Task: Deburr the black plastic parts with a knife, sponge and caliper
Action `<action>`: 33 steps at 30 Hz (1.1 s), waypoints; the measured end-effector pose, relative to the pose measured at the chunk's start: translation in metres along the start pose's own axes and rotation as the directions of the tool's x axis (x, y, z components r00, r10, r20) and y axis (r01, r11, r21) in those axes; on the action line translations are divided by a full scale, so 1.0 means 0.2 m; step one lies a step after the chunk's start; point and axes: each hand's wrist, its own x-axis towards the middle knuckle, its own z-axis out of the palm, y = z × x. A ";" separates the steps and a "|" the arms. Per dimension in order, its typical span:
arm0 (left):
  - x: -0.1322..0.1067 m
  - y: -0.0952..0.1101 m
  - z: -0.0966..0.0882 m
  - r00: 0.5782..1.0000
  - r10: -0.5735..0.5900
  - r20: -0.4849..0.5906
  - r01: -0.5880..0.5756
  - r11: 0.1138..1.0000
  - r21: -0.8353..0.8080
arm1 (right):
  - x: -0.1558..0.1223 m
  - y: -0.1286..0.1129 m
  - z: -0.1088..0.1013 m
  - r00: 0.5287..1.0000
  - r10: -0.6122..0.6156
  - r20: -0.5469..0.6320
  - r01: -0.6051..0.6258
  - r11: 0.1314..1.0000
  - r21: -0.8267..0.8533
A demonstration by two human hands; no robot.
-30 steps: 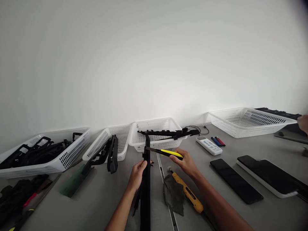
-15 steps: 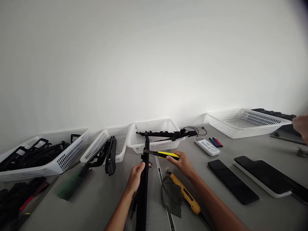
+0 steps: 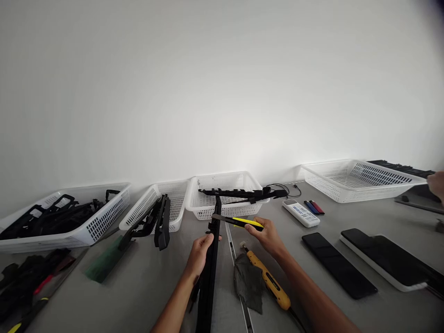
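My left hand (image 3: 200, 251) is closed around a long black plastic trim piece (image 3: 209, 277), which points away from me with its far end near a basket. In my right hand (image 3: 266, 234) is a yellow and black utility knife (image 3: 248, 223). Its blade lies across the upper part of the trim piece, and I cannot tell how firmly it touches. Between my forearms, a yellow corded power tool (image 3: 268, 279) lies on the table beside a dark grey cloth (image 3: 248, 283).
White baskets stand along the wall: one (image 3: 227, 212) with black parts across it, a narrow one (image 3: 177, 222), a left one (image 3: 110, 218) full of parts and a right one (image 3: 347, 196). A remote (image 3: 301, 213) and phones (image 3: 338, 264) lie right. Another person's hand (image 3: 437, 185) shows at the edge.
The whole view has shifted slightly, so things appear a little further right. Both hands keep their holds, with the knife blade still across the trim piece. The other person's hand shows less.
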 end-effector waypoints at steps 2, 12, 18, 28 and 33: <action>0.01 -0.01 0.00 1.000 -0.005 -0.001 0.005 1.000 -0.009 | 0.00 0.01 0.00 1.000 -0.002 0.004 0.002 1.000 0.013; -0.01 0.02 0.01 0.999 -0.031 0.026 0.032 0.999 -0.038 | 0.04 0.04 -0.03 0.997 0.046 -0.068 -0.045 0.999 0.017; 0.01 0.01 0.01 1.000 -0.016 0.026 0.017 0.999 -0.047 | 0.04 0.03 -0.04 0.991 0.062 -0.121 -0.065 0.998 -0.024; 0.00 0.02 -0.01 0.999 -0.032 0.021 0.033 0.998 -0.044 | 0.04 0.04 -0.04 0.971 0.041 -0.235 -0.046 0.999 -0.018; -0.01 0.03 0.00 0.998 -0.046 0.034 0.047 0.998 -0.041 | 0.04 0.07 -0.05 0.972 0.049 -0.232 -0.051 0.999 -0.003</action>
